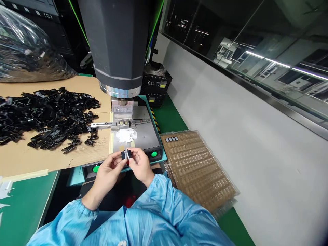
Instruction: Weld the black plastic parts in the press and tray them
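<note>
In front of the machine, my left hand (109, 173) pinches a small black part (123, 155) between thumb and fingers. Close against it, my right hand (140, 166) grips another small black part (129, 153) with a pale grey edge. The two pieces meet or nearly meet; whether they are joined I cannot tell. Just beyond my fingertips lies a crumpled white sheet (126, 135) on the grey metal plate (147, 136). Behind it a metal fixture (123, 123) sits under the machine's large dark head (118, 48).
A heap of black clips (51, 118) covers cardboard (87, 155) at left, below a filled plastic bag (30, 48). Green buttons (154, 154) flank the machine's base. At right, a clear moulded tray (194, 167) holds several small grey-black parts (171, 139) beside the wall (230, 112).
</note>
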The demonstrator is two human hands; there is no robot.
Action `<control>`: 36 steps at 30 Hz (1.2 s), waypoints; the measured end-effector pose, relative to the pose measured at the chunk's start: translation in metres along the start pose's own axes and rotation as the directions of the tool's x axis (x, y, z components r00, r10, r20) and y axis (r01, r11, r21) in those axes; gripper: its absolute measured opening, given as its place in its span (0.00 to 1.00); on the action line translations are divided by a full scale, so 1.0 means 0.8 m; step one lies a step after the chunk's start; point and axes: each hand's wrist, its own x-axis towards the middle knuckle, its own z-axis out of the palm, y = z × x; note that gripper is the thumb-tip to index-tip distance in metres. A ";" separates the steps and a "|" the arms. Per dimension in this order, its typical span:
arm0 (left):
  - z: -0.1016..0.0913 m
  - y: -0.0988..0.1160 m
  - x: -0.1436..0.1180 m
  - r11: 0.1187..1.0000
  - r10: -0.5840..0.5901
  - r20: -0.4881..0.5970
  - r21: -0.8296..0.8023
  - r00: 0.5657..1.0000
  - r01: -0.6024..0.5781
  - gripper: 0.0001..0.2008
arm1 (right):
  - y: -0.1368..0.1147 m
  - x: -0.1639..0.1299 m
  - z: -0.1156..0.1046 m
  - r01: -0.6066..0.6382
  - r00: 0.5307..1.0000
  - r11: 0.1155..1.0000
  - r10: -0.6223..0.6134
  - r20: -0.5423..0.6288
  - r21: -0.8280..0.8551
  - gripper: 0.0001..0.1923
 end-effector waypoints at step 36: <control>-0.008 0.026 0.001 0.808 -0.330 0.197 -0.446 0.923 0.384 0.21 | -0.028 0.004 -0.001 -0.281 0.959 0.840 0.265 0.102 0.464 0.16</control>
